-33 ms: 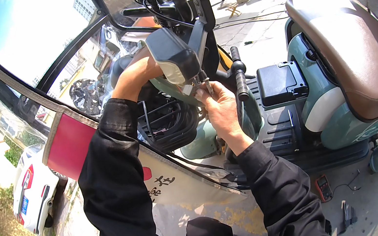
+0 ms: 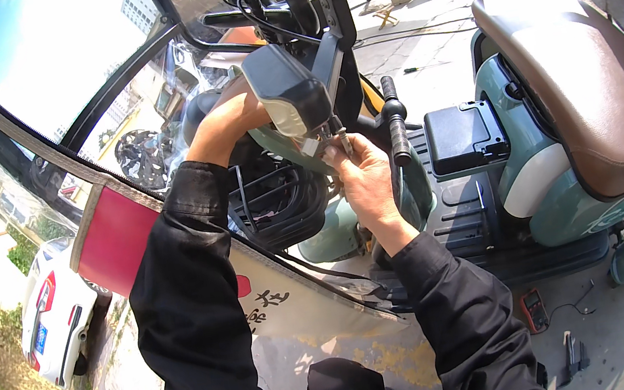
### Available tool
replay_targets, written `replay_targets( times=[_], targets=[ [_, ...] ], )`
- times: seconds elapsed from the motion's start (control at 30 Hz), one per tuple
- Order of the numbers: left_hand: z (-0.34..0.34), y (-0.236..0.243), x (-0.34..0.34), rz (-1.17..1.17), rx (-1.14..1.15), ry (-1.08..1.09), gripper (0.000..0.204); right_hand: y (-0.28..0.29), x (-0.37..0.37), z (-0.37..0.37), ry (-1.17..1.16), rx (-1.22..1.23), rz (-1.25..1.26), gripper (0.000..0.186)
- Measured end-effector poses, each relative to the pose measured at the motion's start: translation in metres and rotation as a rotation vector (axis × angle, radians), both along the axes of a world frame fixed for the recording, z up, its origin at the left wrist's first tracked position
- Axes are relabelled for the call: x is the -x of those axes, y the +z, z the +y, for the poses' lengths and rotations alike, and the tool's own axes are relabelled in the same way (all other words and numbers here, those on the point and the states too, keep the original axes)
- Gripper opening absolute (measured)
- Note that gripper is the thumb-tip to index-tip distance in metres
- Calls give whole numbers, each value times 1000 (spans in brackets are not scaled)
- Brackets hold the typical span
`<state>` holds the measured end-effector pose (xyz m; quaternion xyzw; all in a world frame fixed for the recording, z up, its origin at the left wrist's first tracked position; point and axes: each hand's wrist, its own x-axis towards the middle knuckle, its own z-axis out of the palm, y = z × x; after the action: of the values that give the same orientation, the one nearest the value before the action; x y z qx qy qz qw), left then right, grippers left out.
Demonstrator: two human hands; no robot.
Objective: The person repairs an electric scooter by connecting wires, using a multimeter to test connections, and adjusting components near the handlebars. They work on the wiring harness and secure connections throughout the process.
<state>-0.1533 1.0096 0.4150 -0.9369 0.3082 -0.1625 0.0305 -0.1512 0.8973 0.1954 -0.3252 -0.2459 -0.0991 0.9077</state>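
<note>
A black housing with a cream underside (image 2: 285,89) sits tilted below the handlebar of a green electric scooter. Behind it reaches my left hand (image 2: 233,119); its fingers are hidden by the housing. Just under the housing's lower end, my right hand (image 2: 366,184) is closed in a pinch, thumb and forefinger together beside a short grey fitting (image 2: 340,127). What lies between the fingertips is too small to make out. A small white plug (image 2: 311,147) shows left of the right fingertips.
A black wire basket (image 2: 277,208) lies below my left forearm. To the right are a black box (image 2: 466,136) on the footboard and a brown seat (image 2: 567,81). A red multimeter (image 2: 535,311) lies on the ground. A clear rain cover with a pink panel (image 2: 117,240) hangs at left.
</note>
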Motion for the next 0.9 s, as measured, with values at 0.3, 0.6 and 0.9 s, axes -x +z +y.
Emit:
replay_targets(
  times=[0.3,0.6,0.9],
  targets=[
    [-3,-4,1,-122,-78,174,32,0,1,-1,52,-5,42,9],
    [21,-16,-7,-271,-144,72,19,-2,1,-2,23,9,32,10],
    [9,-17,-2,-245,-161,46,18,-2,1,-3,27,5,30,8]
  ],
)
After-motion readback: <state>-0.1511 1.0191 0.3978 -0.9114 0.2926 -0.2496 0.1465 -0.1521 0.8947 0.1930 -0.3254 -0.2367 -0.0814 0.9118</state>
